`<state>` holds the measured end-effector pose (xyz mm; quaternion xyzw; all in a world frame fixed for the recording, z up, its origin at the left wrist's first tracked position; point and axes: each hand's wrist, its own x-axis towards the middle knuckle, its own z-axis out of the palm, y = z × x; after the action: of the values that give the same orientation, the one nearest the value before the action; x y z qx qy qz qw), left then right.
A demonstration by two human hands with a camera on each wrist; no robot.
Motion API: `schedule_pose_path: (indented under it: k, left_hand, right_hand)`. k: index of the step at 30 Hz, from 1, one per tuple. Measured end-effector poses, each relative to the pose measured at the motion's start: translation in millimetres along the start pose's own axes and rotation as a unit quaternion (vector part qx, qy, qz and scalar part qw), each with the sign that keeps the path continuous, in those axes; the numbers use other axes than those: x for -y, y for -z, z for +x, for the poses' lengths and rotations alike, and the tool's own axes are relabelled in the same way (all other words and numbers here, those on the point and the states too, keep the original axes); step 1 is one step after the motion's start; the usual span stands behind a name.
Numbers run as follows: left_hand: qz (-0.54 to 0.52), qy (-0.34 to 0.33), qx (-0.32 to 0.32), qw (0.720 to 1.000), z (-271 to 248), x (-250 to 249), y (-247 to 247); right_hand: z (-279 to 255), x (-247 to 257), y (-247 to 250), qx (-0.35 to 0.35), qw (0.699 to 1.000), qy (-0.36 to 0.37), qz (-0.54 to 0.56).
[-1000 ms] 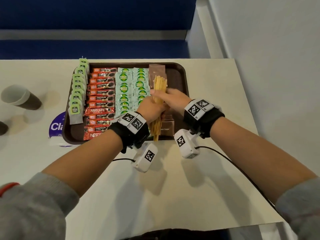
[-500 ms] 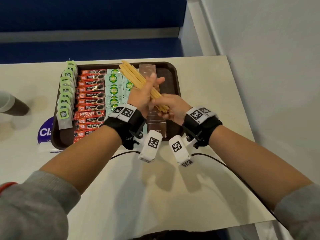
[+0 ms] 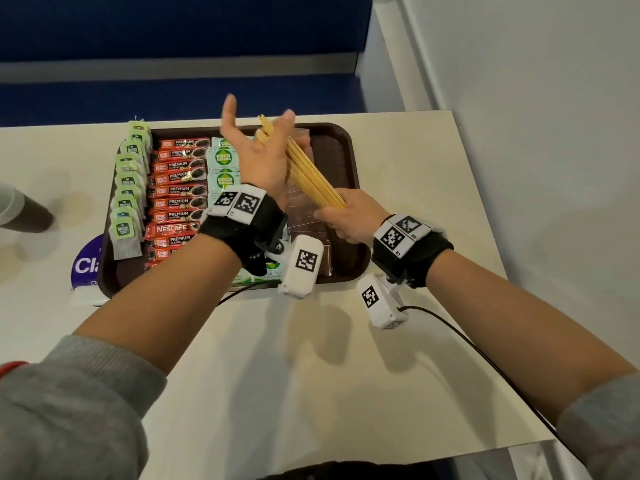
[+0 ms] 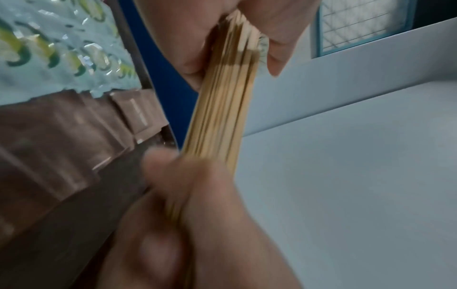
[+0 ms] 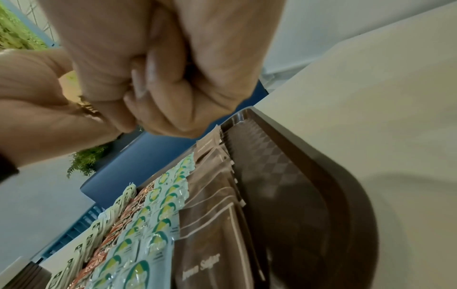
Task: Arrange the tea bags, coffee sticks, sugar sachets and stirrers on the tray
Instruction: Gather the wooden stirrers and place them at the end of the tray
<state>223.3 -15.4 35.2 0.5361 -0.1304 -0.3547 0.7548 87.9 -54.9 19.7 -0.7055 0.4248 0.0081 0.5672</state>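
Note:
A bundle of wooden stirrers [image 3: 311, 174] is held slanted above the brown tray [image 3: 346, 157]. My right hand [image 3: 346, 220] grips its near end in a fist [image 5: 173, 78]. My left hand [image 3: 259, 150] holds the far end; in the left wrist view, thumb and fingers flank the stirrers [image 4: 222, 107]. On the tray lie rows of green-tagged tea bags [image 3: 126, 202], red coffee sticks [image 3: 180, 188], pale green sachets [image 3: 223, 161] and brown sugar sachets [image 5: 210, 234]. The right strip of the tray is bare.
A paper cup [image 3: 17, 209] stands at the far left of the white table [image 3: 346, 393]. A purple and white packet [image 3: 85, 268] pokes out from under the tray's left corner. A black cable [image 3: 467, 341] trails across the table. The table's right edge meets a wall.
The stirrer bundle has come up off the sugar sachets and turned from lengthwise to slanted. My left hand rose to its far end; my right hand slid to the near end.

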Motion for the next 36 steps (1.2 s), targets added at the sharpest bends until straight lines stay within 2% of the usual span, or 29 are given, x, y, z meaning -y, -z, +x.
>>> schedule_pose_path:
  k: [4, 7, 10, 13, 17, 21, 25, 28, 31, 33, 36]
  left_hand:
    - [0.095, -0.056, -0.011, 0.994, 1.6, 0.2, -3.5]
    - [0.193, -0.062, -0.058, 0.977, 5.6, 8.7, -2.6]
    - [0.251, -0.049, -0.052, 0.965, 8.5, 18.0, -0.2]
    - [0.277, -0.065, -0.003, 0.959, 2.4, 21.5, -0.6]
    - [0.312, -0.114, 0.059, 0.942, -2.5, 16.8, -8.5]
    - [0.347, -0.1, 0.07, 0.93, 5.8, 19.6, -12.8]
    - [0.313, -0.082, 0.068, 0.944, 6.6, 24.5, -12.2]
    - [0.303, -0.071, 0.056, 0.949, 7.7, 26.9, -13.6]
    - [0.315, -0.08, 0.041, 0.945, 8.7, 29.2, -15.4]
    - [0.328, -0.076, 0.057, 0.94, 8.3, 30.6, -15.6]
    - [0.374, -0.084, 0.102, 0.918, 6.5, 29.7, -16.6]
  right_hand:
    - [-1.9, -2.9, -0.5, 0.02, 1.0, -0.022, 0.008]
    - [-1.7, -2.9, -0.5, 0.004, 0.999, -0.034, 0.028]
    - [-2.9, -3.8, 0.5, -0.023, 0.994, -0.037, 0.104]
    - [-4.2, -7.0, 1.7, -0.042, 0.989, -0.044, 0.138]
    - [-1.1, -9.6, -4.3, -0.036, 0.996, -0.05, 0.071]
    - [1.0, -10.6, -4.9, -0.066, 0.997, -0.01, -0.034]
    - [1.6, -13.2, 3.2, -0.079, 0.992, 0.015, -0.094]
    - [2.5, -16.3, 4.2, -0.069, 0.993, 0.011, -0.09]
    - [3.7, -17.6, 6.5, -0.075, 0.997, -0.016, -0.024]
    - [3.8, -17.9, 8.1, -0.079, 0.996, -0.035, 0.031]
    - [5.4, -21.2, 5.6, -0.084, 0.994, -0.055, 0.037]
